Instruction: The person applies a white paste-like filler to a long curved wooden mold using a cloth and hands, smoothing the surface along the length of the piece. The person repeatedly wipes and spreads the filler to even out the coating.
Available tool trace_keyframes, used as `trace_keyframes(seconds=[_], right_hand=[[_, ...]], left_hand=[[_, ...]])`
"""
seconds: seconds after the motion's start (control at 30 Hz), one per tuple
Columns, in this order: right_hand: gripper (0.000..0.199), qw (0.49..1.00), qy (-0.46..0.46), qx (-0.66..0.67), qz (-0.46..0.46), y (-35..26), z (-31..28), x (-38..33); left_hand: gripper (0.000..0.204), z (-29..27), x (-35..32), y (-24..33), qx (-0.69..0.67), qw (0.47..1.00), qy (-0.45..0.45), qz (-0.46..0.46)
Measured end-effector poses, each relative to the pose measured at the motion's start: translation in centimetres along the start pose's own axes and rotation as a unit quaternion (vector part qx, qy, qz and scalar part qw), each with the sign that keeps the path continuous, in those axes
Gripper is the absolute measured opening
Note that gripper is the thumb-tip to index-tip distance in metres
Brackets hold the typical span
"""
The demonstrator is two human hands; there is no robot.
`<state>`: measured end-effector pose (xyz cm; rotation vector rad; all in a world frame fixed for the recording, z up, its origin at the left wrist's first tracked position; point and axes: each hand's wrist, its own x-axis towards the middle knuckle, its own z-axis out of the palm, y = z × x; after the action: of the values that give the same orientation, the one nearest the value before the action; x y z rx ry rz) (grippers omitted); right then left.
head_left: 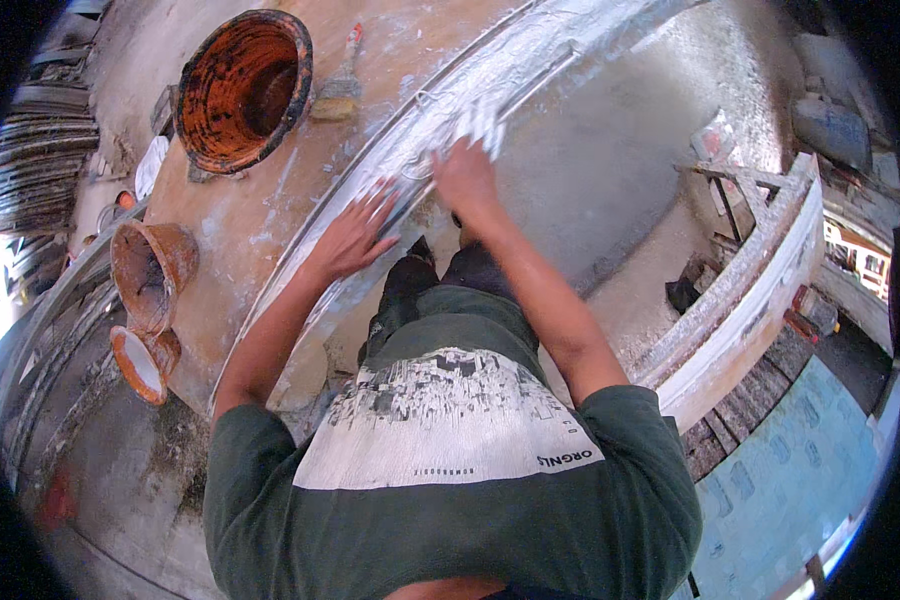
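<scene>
A long white plaster-like strip (410, 145) with raised lengthwise edges runs diagonally along the edge of a brown work surface. My left hand (355, 235) lies on it, fingers stretched and spread, with nothing in them. Farther along the strip is my right hand (467, 180). Its fingers look stretched out and coated in white, blurred by motion, and I see nothing held in them. Wet-looking white ridges and smears cover the strip near both hands.
A large orange bucket (243, 92) with a dark rim stands at the back left, beside a paintbrush (341, 85). Two smaller stained containers, one upper (155, 275) and one lower (142, 362), sit at left. A whitened bench-like form (745, 290) and a light blue panel (785, 480) are at right.
</scene>
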<state>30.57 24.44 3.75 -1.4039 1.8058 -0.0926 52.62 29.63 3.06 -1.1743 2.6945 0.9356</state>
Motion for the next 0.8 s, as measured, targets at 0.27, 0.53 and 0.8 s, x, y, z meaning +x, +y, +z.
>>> trace_keyframes(seconds=[0.27, 0.53, 0.8], right_hand=[[0.076, 0.964, 0.197, -0.119, -0.136, 1.2, 4.0, -4.6], [0.058, 0.985, 0.156, -0.05, 0.055, 6.4, -9.2, 7.9], [0.065, 0.986, 0.159, -0.047, 0.027, 15.6, -31.5, 23.5]], left_hand=[[0.051, 1.9, -4.5, 1.2, 0.173, 0.984, -0.007, -0.037], [0.048, -2.1, 15.8, 3.6, 0.183, 0.974, 0.113, 0.072], [0.048, -7.4, 41.8, 7.3, 0.185, 0.953, 0.211, 0.114]])
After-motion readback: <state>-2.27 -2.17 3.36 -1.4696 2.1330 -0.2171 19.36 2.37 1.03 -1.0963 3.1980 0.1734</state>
